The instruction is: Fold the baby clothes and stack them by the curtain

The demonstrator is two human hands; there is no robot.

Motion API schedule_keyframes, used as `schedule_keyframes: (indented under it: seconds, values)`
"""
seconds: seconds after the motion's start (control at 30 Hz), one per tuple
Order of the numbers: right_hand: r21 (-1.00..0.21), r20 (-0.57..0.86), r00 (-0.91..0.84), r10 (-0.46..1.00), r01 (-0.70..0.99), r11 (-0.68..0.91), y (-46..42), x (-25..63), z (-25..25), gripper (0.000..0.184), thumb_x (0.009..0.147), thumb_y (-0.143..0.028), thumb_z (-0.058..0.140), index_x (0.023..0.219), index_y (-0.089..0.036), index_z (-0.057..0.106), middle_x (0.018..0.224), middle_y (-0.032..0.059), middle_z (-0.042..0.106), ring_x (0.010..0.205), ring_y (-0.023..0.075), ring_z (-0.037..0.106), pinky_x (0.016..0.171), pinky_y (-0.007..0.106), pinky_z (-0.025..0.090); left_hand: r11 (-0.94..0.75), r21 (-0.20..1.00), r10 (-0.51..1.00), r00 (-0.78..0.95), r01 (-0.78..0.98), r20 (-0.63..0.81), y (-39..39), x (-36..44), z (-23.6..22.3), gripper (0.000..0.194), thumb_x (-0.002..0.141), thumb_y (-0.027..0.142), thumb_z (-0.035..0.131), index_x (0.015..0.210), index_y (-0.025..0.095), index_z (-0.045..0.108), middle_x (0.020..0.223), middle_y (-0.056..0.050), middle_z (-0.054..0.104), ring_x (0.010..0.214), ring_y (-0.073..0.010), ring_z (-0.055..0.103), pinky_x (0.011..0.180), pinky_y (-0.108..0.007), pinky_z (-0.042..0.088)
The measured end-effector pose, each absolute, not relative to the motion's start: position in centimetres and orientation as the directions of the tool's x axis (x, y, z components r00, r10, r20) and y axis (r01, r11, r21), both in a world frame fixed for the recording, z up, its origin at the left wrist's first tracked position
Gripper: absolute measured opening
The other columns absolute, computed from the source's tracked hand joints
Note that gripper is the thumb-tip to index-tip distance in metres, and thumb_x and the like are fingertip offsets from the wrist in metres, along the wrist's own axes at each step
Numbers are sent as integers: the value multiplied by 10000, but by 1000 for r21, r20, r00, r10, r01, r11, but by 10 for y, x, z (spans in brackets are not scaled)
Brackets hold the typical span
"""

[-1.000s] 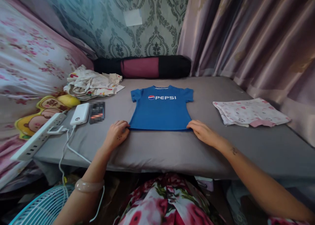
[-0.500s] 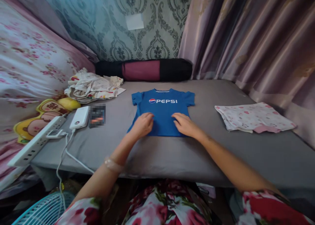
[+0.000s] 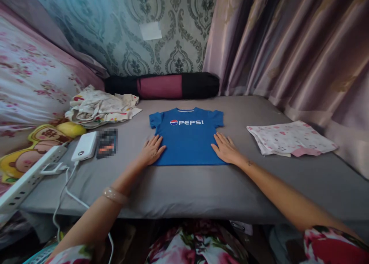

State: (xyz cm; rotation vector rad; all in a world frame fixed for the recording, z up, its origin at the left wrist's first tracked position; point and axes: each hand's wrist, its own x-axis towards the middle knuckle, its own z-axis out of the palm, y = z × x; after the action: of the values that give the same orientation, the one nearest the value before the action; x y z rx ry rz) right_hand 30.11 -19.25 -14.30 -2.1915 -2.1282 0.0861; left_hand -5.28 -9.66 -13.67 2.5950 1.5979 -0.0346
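Observation:
A blue T-shirt point(image 3: 187, 142) with a white PEPSI print lies face up and spread flat, its neck toward the wall and its hem toward me. My left hand point(image 3: 152, 149) rests flat on the shirt's left side edge near the hem, fingers spread. On the opposite side edge lies my right hand point(image 3: 226, 147), also flat with fingers stretched out. Neither hand grips the fabric. Both short sleeves stick out sideways beyond my fingertips.
The grey-covered surface point(image 3: 184, 194) holds a folded white-pink printed cloth point(image 3: 291, 139) at right. To the left are crumpled clothes point(image 3: 100, 106), a white power bank point(image 3: 84, 146), a power strip point(image 3: 31, 177) and cables. A black-and-maroon roll point(image 3: 161, 86) lies along the wall.
My hands have moved apart from the middle of the shirt's lower part to its two side edges. Their curled fingers have straightened and flattened. The view has shifted slightly.

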Motion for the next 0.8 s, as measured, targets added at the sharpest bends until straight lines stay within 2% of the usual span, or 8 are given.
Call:
schedule_keyframes:
  seconds: [0.13, 0.23, 0.33, 0.53, 0.8]
  values:
    - [-57, 86, -10, 996, 998, 15, -183, 276, -138, 690, 965, -500, 162, 1464, -70, 367, 1559, 160, 251, 1452, 297, 170, 1177, 493, 102, -423, 26, 899, 423, 906, -115, -97, -24, -121, 604, 963, 496, 279, 1424, 123, 396, 1523, -165, 345, 1442, -312, 227, 1144, -578, 166]
    - [-133, 16, -98, 995, 986, 100, -162, 244, -136, 677, 973, -478, 150, 1487, -71, 320, 1567, 138, 237, 1454, 262, 176, 1178, 443, 140, -488, 68, 870, 491, 870, -48, -101, 22, -116, 540, 969, 412, 322, 1413, 117, 406, 1524, -159, 346, 1443, -290, 231, 1155, -501, 209]
    - [-181, -35, -87, 996, 980, 80, -132, 229, -138, 660, 979, -451, 161, 1503, -67, 273, 1575, 135, 211, 1457, 263, 159, 1176, 450, 132, -470, 135, 878, 478, 872, -34, -106, 59, -124, 610, 973, 469, 291, 1454, 99, 351, 1542, -163, 305, 1438, -300, 239, 1149, -465, 245]
    - [-165, -18, 124, 992, 978, -125, -73, 246, -144, 657, 985, -450, 183, 1504, -53, 254, 1578, 153, 194, 1454, 280, 148, 1170, 459, 101, -467, 66, 881, 457, 882, 123, -118, 70, -146, 633, 981, 490, 233, 1462, 98, 360, 1539, -171, 303, 1437, -302, 245, 1162, -496, 198]
    - [-181, 20, 493, 870, 858, -481, -21, 286, -139, 704, 979, -463, 201, 1480, 27, 262, 1554, 207, 230, 1436, 311, 184, 1158, 431, 135, -485, 72, 866, 466, 872, 183, -117, 68, -149, 613, 977, 487, 265, 1438, 111, 413, 1513, -159, 361, 1414, -304, 303, 1148, -504, 245]
